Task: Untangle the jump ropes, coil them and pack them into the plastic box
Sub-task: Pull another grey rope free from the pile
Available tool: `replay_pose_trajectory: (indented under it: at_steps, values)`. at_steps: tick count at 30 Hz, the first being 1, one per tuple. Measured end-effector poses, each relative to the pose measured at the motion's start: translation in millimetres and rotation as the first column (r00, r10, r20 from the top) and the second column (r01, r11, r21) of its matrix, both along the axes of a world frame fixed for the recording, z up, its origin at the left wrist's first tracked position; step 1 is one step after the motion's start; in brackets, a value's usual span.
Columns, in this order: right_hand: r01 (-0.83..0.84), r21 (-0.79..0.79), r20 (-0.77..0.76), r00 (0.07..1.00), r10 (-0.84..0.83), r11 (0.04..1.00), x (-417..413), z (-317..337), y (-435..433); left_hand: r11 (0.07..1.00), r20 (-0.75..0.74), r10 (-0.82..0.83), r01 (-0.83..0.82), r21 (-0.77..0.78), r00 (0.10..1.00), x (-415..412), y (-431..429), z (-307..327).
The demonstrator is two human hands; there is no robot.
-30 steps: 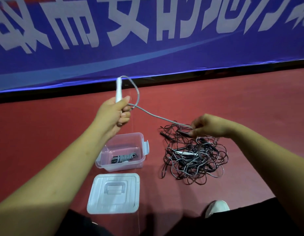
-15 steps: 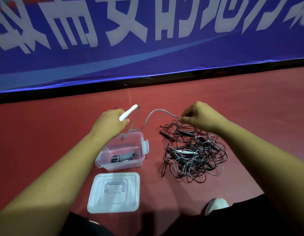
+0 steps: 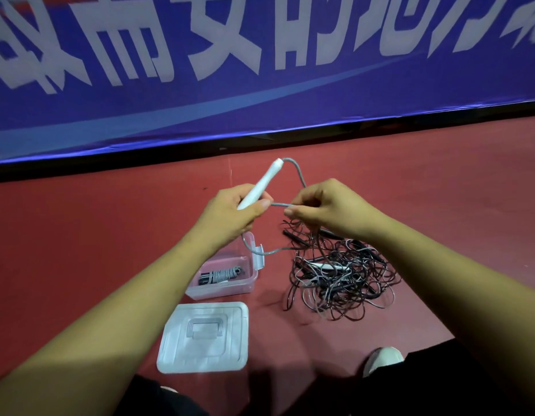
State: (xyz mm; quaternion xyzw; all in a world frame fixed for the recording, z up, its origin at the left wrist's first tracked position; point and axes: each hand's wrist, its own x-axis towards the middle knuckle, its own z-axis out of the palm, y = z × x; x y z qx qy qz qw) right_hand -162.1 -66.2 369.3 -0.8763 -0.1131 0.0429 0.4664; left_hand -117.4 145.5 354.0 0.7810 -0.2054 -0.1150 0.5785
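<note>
My left hand (image 3: 230,212) grips the white handle (image 3: 261,183) of a grey jump rope, tip pointing up and away. The grey cord (image 3: 296,172) loops from the tip down to my right hand (image 3: 327,207), which pinches it close to the left thumb. More of this cord hangs below and trails to a tangled pile of black and grey ropes (image 3: 338,280) on the red floor. The clear plastic box (image 3: 246,285) sits left of the pile, with one coiled grey rope (image 3: 219,274) inside.
The box's white lid (image 3: 204,336) lies flat on the floor in front of the box. A blue banner with white characters (image 3: 260,70) stands along the far edge of the floor. A white shoe tip (image 3: 383,357) shows at the bottom right.
My right hand has risen from the pile and moved left to meet the left hand, drawing the grey cord with it. The handle now points further upward.
</note>
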Motion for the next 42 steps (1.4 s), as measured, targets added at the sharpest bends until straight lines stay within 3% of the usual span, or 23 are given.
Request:
replay_pose_trajectory:
  at_steps: [3,5,7,8,10,12,15,17,19,22,25,29,35,38,40,42]
  values:
    - [-0.092,-0.122,-0.209,0.976,0.065,0.988,1.8,-12.2,-21.1,0.986,0.003,0.14,-0.139,-0.088,0.99,8.0,5.4,-0.9]
    - [-0.144,-0.282,-0.327,0.944,0.046,0.949,4.8,-23.8,-46.1,0.941,-0.076,0.289,-0.298,-0.162,0.954,16.1,13.7,0.3]
    - [-0.108,-0.398,-0.334,0.942,-0.034,0.911,7.2,-34.0,-70.2,0.864,-0.194,0.417,-0.454,-0.22,0.888,28.3,27.9,2.8]
    - [-0.044,-0.378,-0.304,0.95,-0.079,0.925,7.7,-36.8,-78.1,0.842,-0.211,0.457,-0.497,-0.209,0.864,33.9,35.9,2.9]
    - [0.114,-0.173,-0.254,0.955,-0.156,0.978,9.4,-36.8,-85.3,0.841,-0.157,0.519,-0.534,-0.079,0.84,43.4,49.3,-3.5]
    - [0.17,-0.003,-0.237,0.957,-0.166,0.985,11.3,-30.7,-79.7,0.832,-0.094,0.554,-0.551,0.059,0.827,46.2,53.6,-12.3]
    - [0.117,-0.043,-0.187,0.975,-0.123,0.992,11.6,-21.9,-55.6,0.862,0.001,0.503,-0.501,0.078,0.864,40.8,42.6,-13.6]
    - [0.094,-0.062,-0.146,0.984,-0.102,0.994,8.4,-13.6,-33.8,0.924,0.026,0.377,-0.378,0.066,0.926,31.5,31.0,-10.5]
    - [0.072,-0.028,-0.094,0.993,-0.074,0.997,3.8,-4.6,-13.7,0.981,-0.016,0.194,-0.193,0.034,0.981,16.6,17.1,-8.6]
    - [0.063,0.043,-0.029,0.998,-0.061,0.997,-4.5,6.9,4.7,0.999,-0.154,-0.032,0.027,-0.038,0.987,-3.1,-0.2,-7.6]
    - [0.099,0.11,-0.022,0.995,-0.097,0.989,-8.3,11.2,5.1,0.995,-0.203,-0.1,0.1,-0.008,0.974,-10.6,-8.4,-5.9]
    - [0.063,-0.028,-0.134,0.989,-0.067,0.998,-3.1,-0.1,-14.9,0.985,-0.24,0.055,-0.092,-0.144,0.969,-3.2,-8.9,-4.5]
    - [0.09,-0.273,-0.281,0.945,-0.168,0.958,9.8,-29.3,-69.9,0.85,-0.303,0.352,-0.438,-0.292,0.886,35.8,24.0,4.8]
    - [0.084,-0.279,-0.327,0.928,-0.177,0.957,9.4,-39.4,-85.8,0.838,-0.259,0.475,-0.522,-0.159,0.841,53.4,45.3,0.1]
    - [0.083,-0.264,-0.287,0.944,-0.16,0.961,8.8,-37.5,-81.3,0.839,-0.146,0.542,-0.543,0.035,0.828,55.6,51.1,-6.5]
    - [0.077,-0.227,-0.245,0.96,-0.134,0.971,8.9,-29.5,-66.7,0.849,-0.047,0.524,-0.517,0.108,0.85,52.5,48.3,-10.9]
